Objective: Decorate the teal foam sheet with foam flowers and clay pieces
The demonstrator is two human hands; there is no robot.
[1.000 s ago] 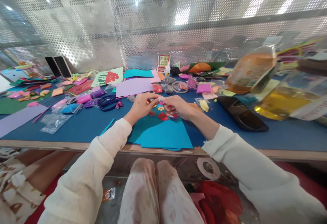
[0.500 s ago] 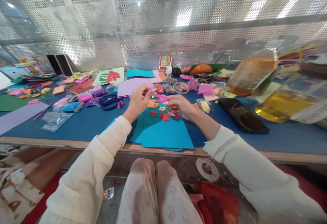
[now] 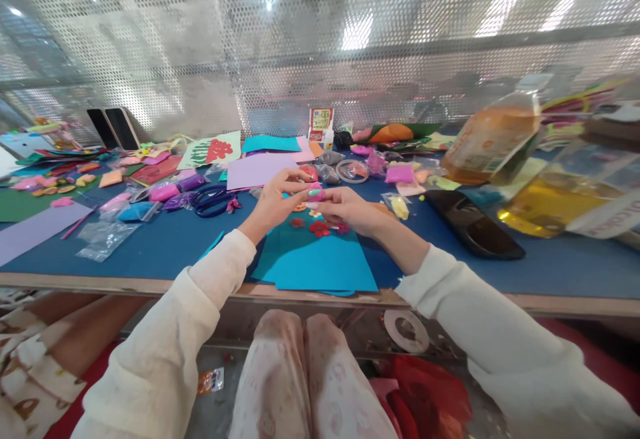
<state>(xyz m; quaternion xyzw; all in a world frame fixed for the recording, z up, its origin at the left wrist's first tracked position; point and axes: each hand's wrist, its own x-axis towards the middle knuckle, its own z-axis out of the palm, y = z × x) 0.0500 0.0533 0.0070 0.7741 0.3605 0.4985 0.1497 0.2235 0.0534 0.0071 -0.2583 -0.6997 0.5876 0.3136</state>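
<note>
Between the fingertips of my left hand (image 3: 283,199) and my right hand (image 3: 345,209) is a small lump of pink modelling clay (image 3: 314,187). Both hands are closed on it and meet above a sheet of bright blue paper (image 3: 315,259). On that sheet, just below my fingers, lie a red clay flower (image 3: 319,228), a darker red one (image 3: 297,223) and a magenta one (image 3: 343,228). A yellow flower and an orange round piece are partly covered by my fingers.
Blue-handled scissors (image 3: 210,200) and bags of coloured clay (image 3: 164,191) lie to the left. A black curved object (image 3: 473,224) and two large bottles, one with orange liquid (image 3: 493,142) and one with yellow (image 3: 555,199), are on the right. Someone's legs (image 3: 55,325) show at far left.
My hands have come together. The pink clay, stretched between them before, is now a compact lump pinched in the fingertips of both hands.
</note>
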